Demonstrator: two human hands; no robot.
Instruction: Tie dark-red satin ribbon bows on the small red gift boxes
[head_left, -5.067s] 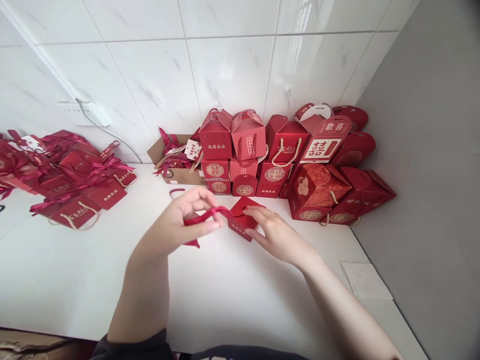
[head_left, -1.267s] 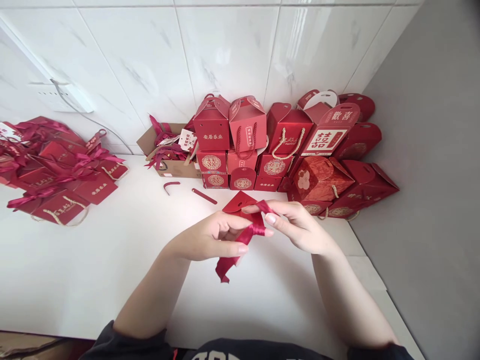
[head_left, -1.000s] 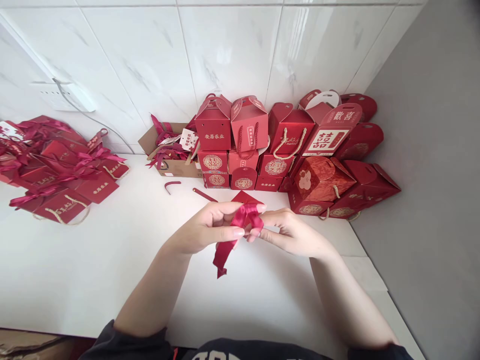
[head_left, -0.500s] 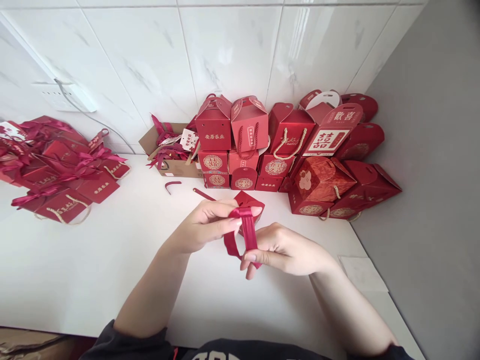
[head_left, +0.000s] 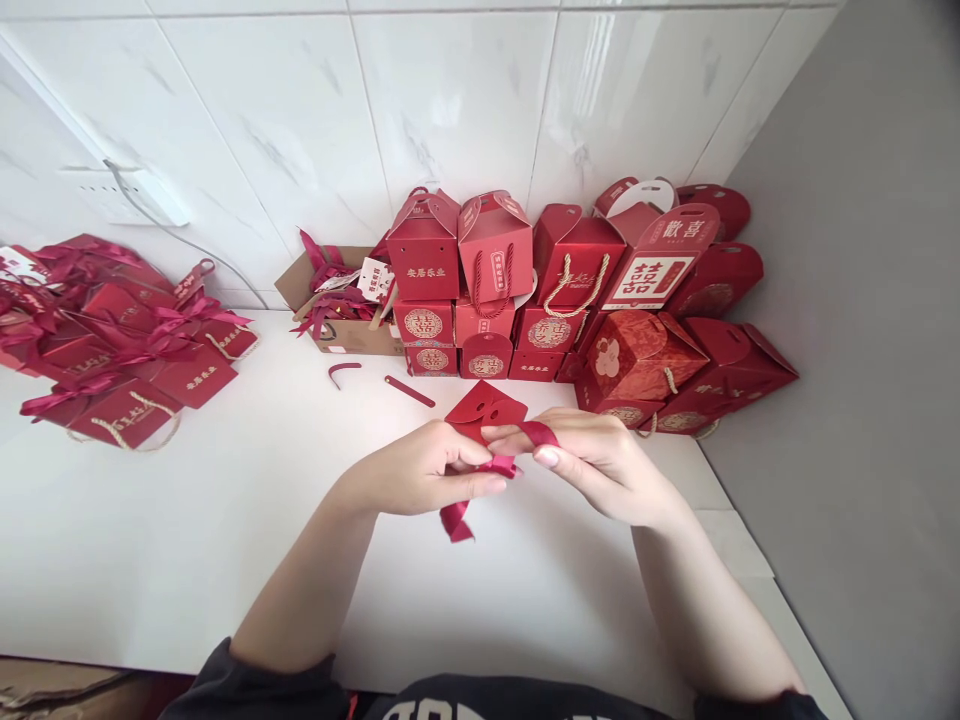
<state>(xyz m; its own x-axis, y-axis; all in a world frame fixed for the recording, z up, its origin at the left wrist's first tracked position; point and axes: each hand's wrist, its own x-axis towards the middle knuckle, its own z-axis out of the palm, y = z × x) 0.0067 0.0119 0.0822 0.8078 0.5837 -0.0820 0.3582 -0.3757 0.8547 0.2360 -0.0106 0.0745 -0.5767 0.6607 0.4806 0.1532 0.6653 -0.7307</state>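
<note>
The left hand (head_left: 424, 465) was closed down to a narrow pinch, thumb below and forefinger above, with a crimson ribbon (head_left: 502, 464) caught between them. The right hand (head_left: 600, 460) was loosely curled, a stretch of the same ribbon lying across its fingers and its forefinger reaching to the left hand's fingertips; whether its thumb pressed on the ribbon, I could not tell. One end of the ribbon hung below the left hand, on the near side of the small red box (head_left: 489, 402). That box stood on the white table (head_left: 225, 520) just beyond both hands, its top showing two holes and its lower part hidden behind the fingers.

To the left of the small red box lay a straight dark red strip (head_left: 409, 391), and farther left a curved strip (head_left: 345, 372). Behind and to the left of the small red box, an open cardboard box (head_left: 360, 338) held ribbons and a white tag (head_left: 376, 280). Directly behind it rose stacked red boxes (head_left: 422, 270), some with cord handles; behind and to the right stood a mottled orange-red box (head_left: 641, 355). Well to the left of the small red box was a heap of beribboned boxes (head_left: 191, 377). A tiled wall (head_left: 450, 100) stood behind it all.
</note>
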